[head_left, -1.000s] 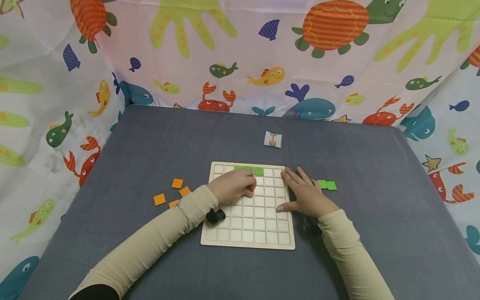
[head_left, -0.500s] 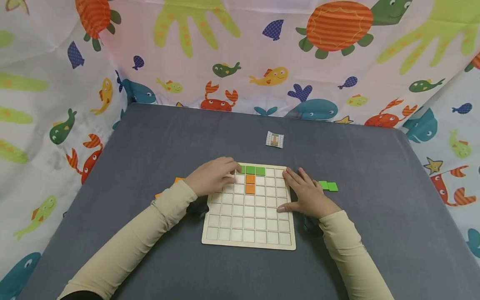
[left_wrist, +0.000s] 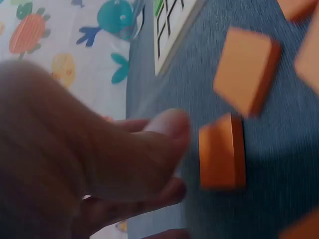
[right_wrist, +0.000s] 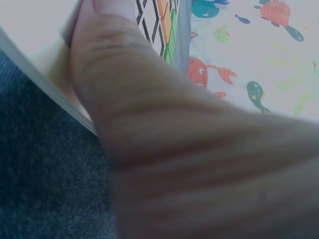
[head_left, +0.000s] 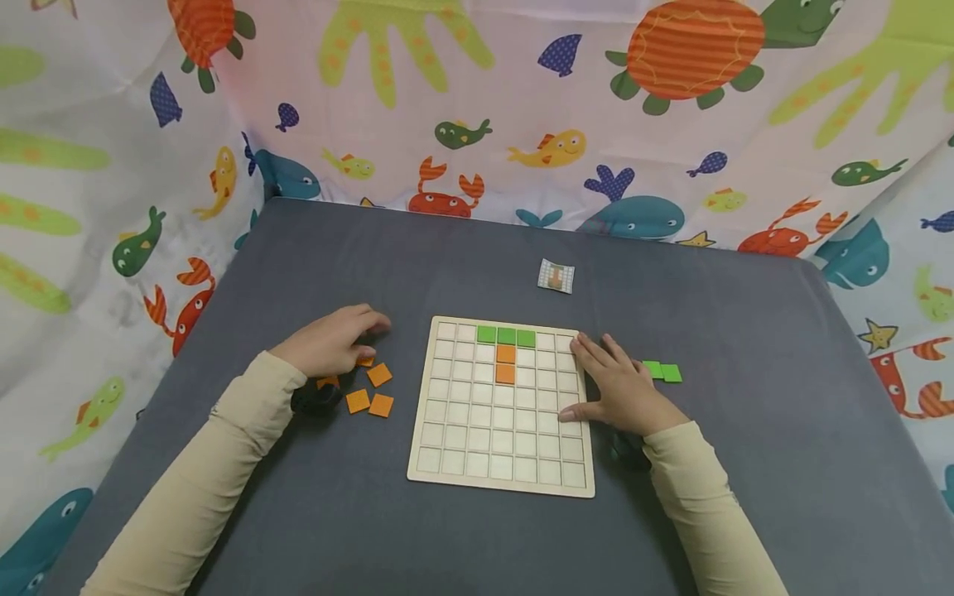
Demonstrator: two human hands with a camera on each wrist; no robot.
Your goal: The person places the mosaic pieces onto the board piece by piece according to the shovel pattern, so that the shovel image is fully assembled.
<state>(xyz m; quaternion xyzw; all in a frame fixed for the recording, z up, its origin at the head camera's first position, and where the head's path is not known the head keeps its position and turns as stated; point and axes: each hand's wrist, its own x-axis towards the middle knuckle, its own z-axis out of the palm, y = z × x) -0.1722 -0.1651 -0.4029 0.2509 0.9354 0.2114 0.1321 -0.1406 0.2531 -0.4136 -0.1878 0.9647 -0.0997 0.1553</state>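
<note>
While the right hand (head_left: 622,389) rests, fingers spread, on the right edge of the grid board (head_left: 503,415), the left hand (head_left: 331,338), thumb and fingertips apart, is over loose orange tiles (head_left: 379,375), variously turned, left of the board; its two seated orange tiles (head_left: 506,354) line up near-to-far below crosswise green tiles (head_left: 507,336).

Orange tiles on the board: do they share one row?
No, the two orange tiles form a column below the middle green tile.
</note>
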